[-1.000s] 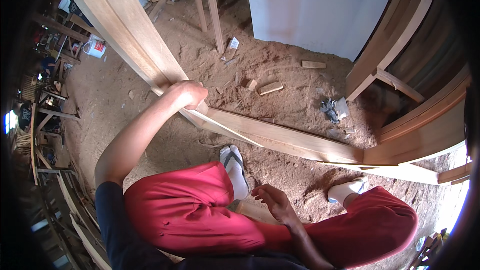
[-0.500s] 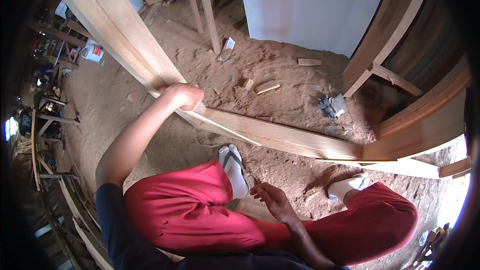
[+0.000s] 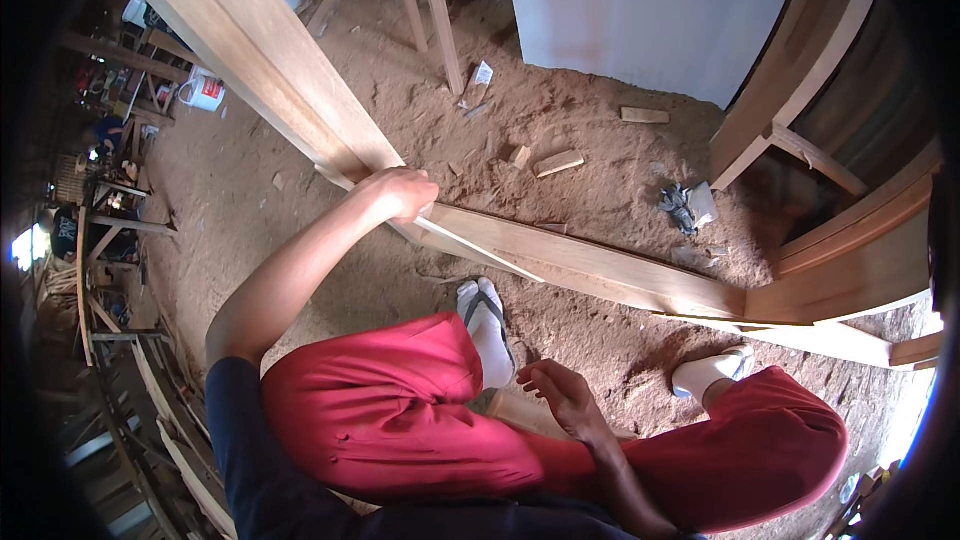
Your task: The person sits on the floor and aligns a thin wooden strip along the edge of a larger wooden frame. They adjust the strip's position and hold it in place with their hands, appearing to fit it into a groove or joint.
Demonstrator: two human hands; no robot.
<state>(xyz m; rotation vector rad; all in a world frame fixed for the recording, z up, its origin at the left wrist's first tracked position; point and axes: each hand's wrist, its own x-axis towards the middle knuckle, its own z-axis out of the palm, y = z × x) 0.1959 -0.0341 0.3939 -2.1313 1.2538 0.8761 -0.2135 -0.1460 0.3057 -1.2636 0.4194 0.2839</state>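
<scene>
My left hand is closed at the corner of a large wooden frame, and from beneath it a thin wooden strip runs down to the right along the frame. The fingertips are hidden behind the knuckles. One long moulded frame board slants up to the far left; a lower frame board stretches to the right. My right hand hovers over my lap, fingers apart and slightly bent, with nothing in it. Below it, a wood block lies partly hidden between my legs.
Wood offcuts and a dark crumpled scrap lie on the dirt floor. A pale panel stands beyond, beside upright wooden frames. On the left are a white bucket, racks of timber and people in the background.
The whole view has shifted, so the scene sits slightly further right. My left hand stays at the frame corner, and my right hand keeps nearly the same pose above my lap.
</scene>
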